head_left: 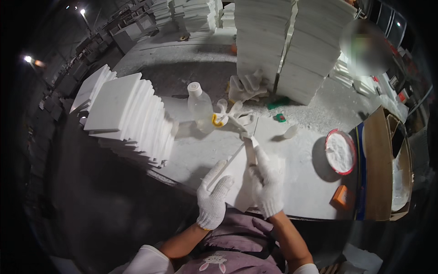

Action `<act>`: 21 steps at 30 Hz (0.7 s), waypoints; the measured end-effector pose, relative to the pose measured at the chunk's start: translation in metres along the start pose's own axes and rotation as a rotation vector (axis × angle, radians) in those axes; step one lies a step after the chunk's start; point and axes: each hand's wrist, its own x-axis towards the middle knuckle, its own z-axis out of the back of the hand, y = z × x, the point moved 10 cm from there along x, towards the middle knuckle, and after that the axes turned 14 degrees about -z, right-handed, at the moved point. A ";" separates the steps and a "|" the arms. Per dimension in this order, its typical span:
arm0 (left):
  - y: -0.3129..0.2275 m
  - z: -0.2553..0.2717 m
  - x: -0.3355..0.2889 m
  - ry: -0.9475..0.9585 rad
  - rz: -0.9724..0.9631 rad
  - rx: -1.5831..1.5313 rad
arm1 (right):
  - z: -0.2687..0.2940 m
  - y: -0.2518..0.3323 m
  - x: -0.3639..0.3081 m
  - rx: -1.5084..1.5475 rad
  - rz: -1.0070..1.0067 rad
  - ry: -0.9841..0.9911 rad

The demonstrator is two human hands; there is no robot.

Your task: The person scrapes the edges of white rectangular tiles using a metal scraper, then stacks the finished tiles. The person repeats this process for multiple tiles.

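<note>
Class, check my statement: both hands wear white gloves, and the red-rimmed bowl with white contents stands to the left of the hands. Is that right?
Not quite: the head view shows the red-rimmed bowl with white contents to the right of the hands. Both left hand and right hand wear white gloves.

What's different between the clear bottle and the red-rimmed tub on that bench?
The bottle is tall and narrow; the tub is low, wide and round.
The bottle is closed by a white cap, while the tub is open, showing white material inside.
The bottle is translucent and colourless; the tub has a bright red rim.
Both rest on the bench, and neither gloved hand touches them.
</note>
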 end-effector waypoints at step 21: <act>-0.008 -0.006 -0.013 0.053 -0.108 0.147 | 0.007 0.006 -0.010 0.039 0.027 -0.132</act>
